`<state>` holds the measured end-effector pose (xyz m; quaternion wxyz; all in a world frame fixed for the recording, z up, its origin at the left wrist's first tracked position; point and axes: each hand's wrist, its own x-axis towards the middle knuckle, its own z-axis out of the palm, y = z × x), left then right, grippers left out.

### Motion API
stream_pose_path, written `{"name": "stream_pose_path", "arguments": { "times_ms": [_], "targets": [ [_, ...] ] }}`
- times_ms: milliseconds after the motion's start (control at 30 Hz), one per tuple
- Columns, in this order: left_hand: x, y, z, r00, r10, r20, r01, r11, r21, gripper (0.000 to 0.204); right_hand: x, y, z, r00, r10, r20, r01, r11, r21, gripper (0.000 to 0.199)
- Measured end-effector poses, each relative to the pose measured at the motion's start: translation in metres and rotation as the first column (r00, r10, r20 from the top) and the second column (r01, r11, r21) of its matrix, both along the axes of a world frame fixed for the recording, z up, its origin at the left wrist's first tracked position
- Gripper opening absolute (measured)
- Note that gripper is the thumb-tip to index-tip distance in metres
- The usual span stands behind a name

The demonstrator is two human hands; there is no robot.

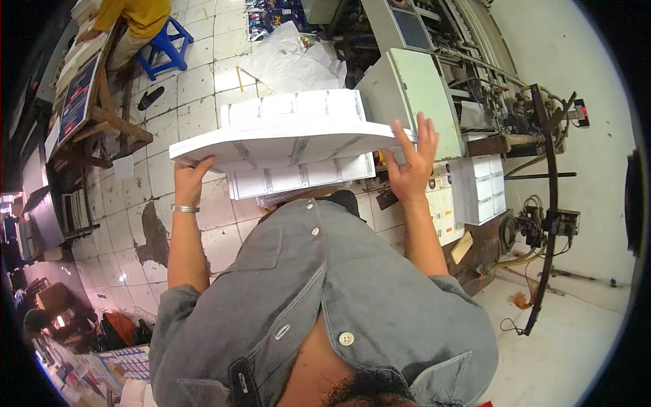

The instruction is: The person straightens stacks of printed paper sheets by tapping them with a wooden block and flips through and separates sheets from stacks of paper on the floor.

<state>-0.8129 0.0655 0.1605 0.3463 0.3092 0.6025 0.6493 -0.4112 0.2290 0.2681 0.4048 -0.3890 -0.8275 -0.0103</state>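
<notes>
While left hand (190, 179) grips 1 paper stack (278, 144) | right hand (411, 173) touches, splayed | 1 stool (165, 46)

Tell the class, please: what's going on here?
The left hand grips the left end of a bowed stack of printed sheets; the right hand, fingers spread, is at its right end. The stack hides the middle of a pile of similar sheets; whether they touch is unclear. Farther off, another person in yellow is by a blue stool.
</notes>
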Motion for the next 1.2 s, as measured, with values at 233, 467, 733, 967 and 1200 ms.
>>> {"name": "stream_pose_path", "arguments": {
  "times_ms": [233,467,733,967,1200],
  "targets": [
    [0.016,-0.002,0.016,0.999,-0.036,0.016,0.035,0.997,0.064,0.044,-0.01,0.001,-0.057,0.596,-0.14,-0.791,-0.494,0.712,-0.499,0.075],
    [0.0,-0.022,0.019,0.998,-0.069,0.001,0.069,0.997,-0.026,0.031,-0.013,-0.004,-0.064,0.688,-0.267,-0.675,-0.513,0.479,-0.712,0.041],
    [0.018,-0.056,0.004,0.967,0.165,-0.195,-0.145,0.983,0.111,0.054,-0.026,-0.033,-0.074,0.738,-0.172,-0.652,-0.438,0.613,-0.657,0.051],
    [0.029,-0.074,-0.015,0.983,0.171,-0.062,-0.161,0.976,0.148,0.049,-0.005,-0.032,-0.127,0.682,-0.254,-0.685,-0.511,0.505,-0.696,0.057],
    [0.034,-0.081,-0.015,0.935,0.264,-0.237,-0.258,0.964,0.058,0.032,-0.008,-0.044,-0.11,0.73,-0.21,-0.651,-0.437,0.588,-0.68,0.031]
  ]
}}
